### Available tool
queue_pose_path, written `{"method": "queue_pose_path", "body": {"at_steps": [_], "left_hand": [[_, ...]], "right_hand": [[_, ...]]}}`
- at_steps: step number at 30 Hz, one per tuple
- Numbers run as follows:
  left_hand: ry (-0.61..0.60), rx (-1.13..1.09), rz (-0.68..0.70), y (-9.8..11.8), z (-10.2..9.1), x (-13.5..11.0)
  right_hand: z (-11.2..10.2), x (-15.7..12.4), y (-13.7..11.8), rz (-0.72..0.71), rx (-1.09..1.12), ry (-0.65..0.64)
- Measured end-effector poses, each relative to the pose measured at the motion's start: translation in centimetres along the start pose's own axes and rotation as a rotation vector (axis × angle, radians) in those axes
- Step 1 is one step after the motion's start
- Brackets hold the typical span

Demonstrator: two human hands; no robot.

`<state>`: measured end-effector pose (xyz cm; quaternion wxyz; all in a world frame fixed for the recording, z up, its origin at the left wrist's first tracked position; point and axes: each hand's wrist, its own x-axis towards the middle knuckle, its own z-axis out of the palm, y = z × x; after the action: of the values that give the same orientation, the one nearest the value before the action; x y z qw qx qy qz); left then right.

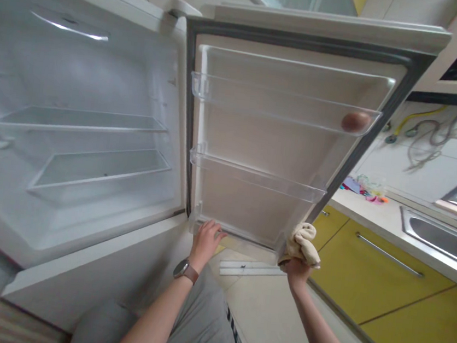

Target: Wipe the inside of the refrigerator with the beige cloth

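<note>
A fridge door [281,144] stands wide open in front of me, with clear plastic racks on its inner face. My left hand [205,241], a watch on its wrist, grips the bottom edge of the door at its hinge side, fingers curled over it. My right hand [298,265] is closed on a crumpled beige cloth [302,241] pressed against the lower right corner of the door. A single brown egg [355,121] lies at the right end of the top door rack.
The fridge's inside [75,137] at left shows two glass shelves. A yellow cabinet [384,288] with a counter and steel sink [443,240] runs along the right. A white strip [250,269] lies on the pale floor below the door.
</note>
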<state>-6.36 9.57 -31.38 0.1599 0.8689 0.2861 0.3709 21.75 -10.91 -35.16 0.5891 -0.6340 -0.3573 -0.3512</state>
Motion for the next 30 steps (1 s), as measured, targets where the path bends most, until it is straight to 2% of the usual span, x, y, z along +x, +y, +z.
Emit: {"method": "queue_pose_path", "body": {"at_steps": [2, 8, 17, 22, 30], "left_hand": [[-0.002, -0.006, -0.002, 0.0, -0.1, 0.0], [0.012, -0.020, 0.002, -0.1, -0.1, -0.1], [0.007, -0.031, 0.006, -0.1, -0.2, -0.1], [0.004, -0.020, 0.009, -0.1, -0.2, -0.1], [0.001, 0.003, 0.016, -0.3, 0.0, -0.2]], "right_hand": [[0.3, -0.1, 0.0, -0.012, -0.038, 0.061], [0.5, 0.5, -1.3, -0.049, -0.023, 0.081], [0.4, 0.3, -0.8, 0.044, 0.057, 0.075], [0.4, 1.9, -2.4, 0.097, 0.177, 0.053], [-0.3, 5.3, -4.4, 0.255, 0.206, 0.118]]}}
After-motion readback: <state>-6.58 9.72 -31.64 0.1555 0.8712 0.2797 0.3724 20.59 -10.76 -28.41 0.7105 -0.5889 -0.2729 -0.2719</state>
